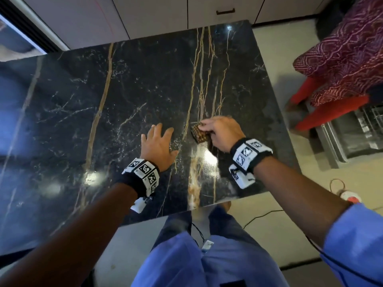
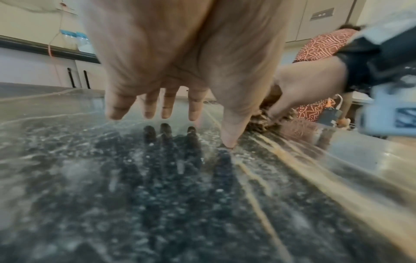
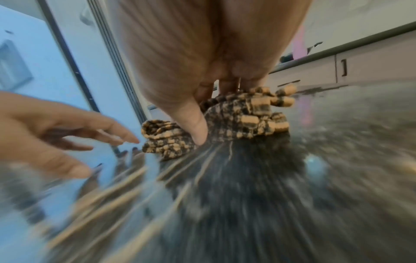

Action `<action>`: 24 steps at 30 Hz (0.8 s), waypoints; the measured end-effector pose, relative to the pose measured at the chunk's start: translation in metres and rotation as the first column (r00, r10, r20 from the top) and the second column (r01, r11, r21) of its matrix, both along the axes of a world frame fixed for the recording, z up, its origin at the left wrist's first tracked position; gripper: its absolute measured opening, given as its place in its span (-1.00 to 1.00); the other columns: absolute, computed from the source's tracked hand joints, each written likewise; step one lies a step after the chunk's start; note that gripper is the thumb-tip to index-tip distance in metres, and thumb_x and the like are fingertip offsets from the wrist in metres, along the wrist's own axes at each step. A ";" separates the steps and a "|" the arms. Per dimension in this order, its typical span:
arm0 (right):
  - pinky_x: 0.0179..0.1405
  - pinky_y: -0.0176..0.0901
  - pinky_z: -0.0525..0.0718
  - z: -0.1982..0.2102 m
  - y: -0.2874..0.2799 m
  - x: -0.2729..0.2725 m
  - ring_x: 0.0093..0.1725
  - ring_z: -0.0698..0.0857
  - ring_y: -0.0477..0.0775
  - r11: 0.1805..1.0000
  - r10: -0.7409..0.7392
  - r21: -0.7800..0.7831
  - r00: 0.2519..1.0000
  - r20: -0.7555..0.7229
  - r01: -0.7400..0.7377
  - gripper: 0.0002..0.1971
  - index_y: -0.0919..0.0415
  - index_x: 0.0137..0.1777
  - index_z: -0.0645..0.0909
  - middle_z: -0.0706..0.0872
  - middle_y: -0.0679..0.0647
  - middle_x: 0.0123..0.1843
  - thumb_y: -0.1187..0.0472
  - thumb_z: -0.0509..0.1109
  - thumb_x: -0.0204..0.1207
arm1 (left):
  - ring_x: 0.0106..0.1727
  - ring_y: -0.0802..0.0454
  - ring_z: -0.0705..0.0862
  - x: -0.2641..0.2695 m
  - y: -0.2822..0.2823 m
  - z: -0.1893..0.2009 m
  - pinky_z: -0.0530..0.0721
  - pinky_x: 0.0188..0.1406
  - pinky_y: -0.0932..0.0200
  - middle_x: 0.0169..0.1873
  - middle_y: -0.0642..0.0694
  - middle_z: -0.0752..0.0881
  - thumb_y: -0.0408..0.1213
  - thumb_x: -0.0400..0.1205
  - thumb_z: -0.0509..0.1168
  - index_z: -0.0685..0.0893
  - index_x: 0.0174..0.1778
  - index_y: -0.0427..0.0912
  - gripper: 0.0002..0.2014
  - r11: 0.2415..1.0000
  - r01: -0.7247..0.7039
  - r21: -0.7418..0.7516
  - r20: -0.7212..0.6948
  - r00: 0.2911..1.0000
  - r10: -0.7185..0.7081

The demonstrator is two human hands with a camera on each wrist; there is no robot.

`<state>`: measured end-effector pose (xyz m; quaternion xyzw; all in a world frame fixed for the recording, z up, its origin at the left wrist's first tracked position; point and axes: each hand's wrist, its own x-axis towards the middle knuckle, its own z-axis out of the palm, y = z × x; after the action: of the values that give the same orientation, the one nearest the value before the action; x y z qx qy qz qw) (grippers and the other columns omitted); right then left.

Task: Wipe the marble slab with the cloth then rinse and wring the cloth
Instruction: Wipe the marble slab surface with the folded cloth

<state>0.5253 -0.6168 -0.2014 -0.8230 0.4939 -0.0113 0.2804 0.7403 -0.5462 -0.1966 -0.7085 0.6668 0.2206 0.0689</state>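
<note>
A: Where's the cloth (image 3: 236,122) right now?

B: I see it bunched up on the marble slab (image 1: 128,96), toward the slab's right side, lying over the gold streaks that run across the stone. It's a brown and tan checked cloth, and in the right wrist view part of it sticks out to the left of the thumb.

A: And your right hand (image 1: 222,134)?

B: Its fingers are curled over the top of the cloth with the thumb pressed against the near side, so the cloth is pinched and held down on the slab. That wrist view is streaked with blur, so I can't tell how far the cloth spreads under the palm.

A: Left hand (image 1: 158,145)?

B: It's just left of the cloth, apart from it. The fingers are straight and fanned out, holding nothing. In the left wrist view the thumb tip touches the slab, while the other fingertips (image 2: 167,111) hang just above it, with their dark reflection in the polish below.

A: Anything else around the slab?

B: A second person in a red patterned garment (image 1: 342,59) stands on the floor past the slab's right edge. Pale cabinets (image 1: 157,13) run behind its far edge, and a black cable (image 1: 267,214) trails on the floor near its front right corner
</note>
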 end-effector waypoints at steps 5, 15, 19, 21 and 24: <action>0.49 0.11 0.44 -0.004 0.048 -0.035 0.41 0.57 0.16 0.992 0.107 -0.075 0.994 0.026 -0.104 -0.54 0.04 0.33 0.68 0.65 0.01 0.43 0.46 0.40 0.49 | 0.66 -0.20 0.08 -0.031 0.011 0.007 0.18 0.49 -0.50 0.65 -0.16 0.11 0.07 0.53 0.40 0.21 0.61 0.02 -0.23 0.991 -0.129 0.045 -0.019 0.991 0.130; 0.23 0.13 0.66 0.005 -0.058 -0.006 0.26 0.67 0.23 0.997 -0.034 -0.070 0.996 -0.088 0.028 -0.59 -0.07 0.31 0.65 0.72 0.04 0.26 0.25 0.40 0.48 | 0.67 -0.34 -0.07 -0.053 0.020 -0.002 0.26 0.49 -0.47 0.67 -0.27 -0.03 -0.03 0.32 0.62 0.15 0.64 -0.04 0.05 0.955 -0.242 0.172 -0.084 0.962 0.259; 0.11 0.10 0.70 0.007 -0.031 -0.015 0.13 0.69 0.20 0.989 0.104 -0.095 0.991 -0.083 -0.112 -0.67 -0.02 0.20 0.68 0.74 0.01 0.12 0.32 0.32 0.52 | 0.67 -0.35 -0.03 -0.056 0.018 0.002 0.20 0.59 -0.31 0.67 -0.29 0.02 -0.13 0.26 0.67 0.20 0.64 -0.07 0.08 0.948 -0.274 0.164 -0.090 0.953 0.291; 0.13 0.09 0.67 0.005 0.002 -0.032 0.14 0.65 0.15 0.973 0.205 -0.100 0.978 -0.043 -0.208 -0.67 0.02 0.25 0.66 0.71 0.01 0.15 0.34 0.29 0.57 | 0.66 -0.35 0.00 -0.058 0.017 0.005 0.20 0.59 -0.29 0.67 -0.28 0.04 -0.13 0.24 0.68 0.21 0.64 -0.07 0.09 0.946 -0.283 0.158 -0.089 0.950 0.299; 0.25 0.06 0.59 0.008 0.058 -0.061 0.23 0.63 0.16 0.922 0.377 -0.087 0.926 -0.015 -0.377 -0.58 0.06 0.37 0.62 0.67 0.04 0.32 0.37 0.26 0.56 | 0.66 -0.35 0.04 -0.060 0.017 0.010 0.18 0.58 -0.22 0.67 -0.27 0.06 -0.13 0.24 0.67 0.23 0.63 -0.07 0.07 0.946 -0.281 0.159 -0.071 0.953 0.295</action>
<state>0.4647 -0.5590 -0.1937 -0.9141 0.3251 0.0201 0.2414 0.6804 -0.5293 -0.1869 -0.7802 0.5404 0.3100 0.0565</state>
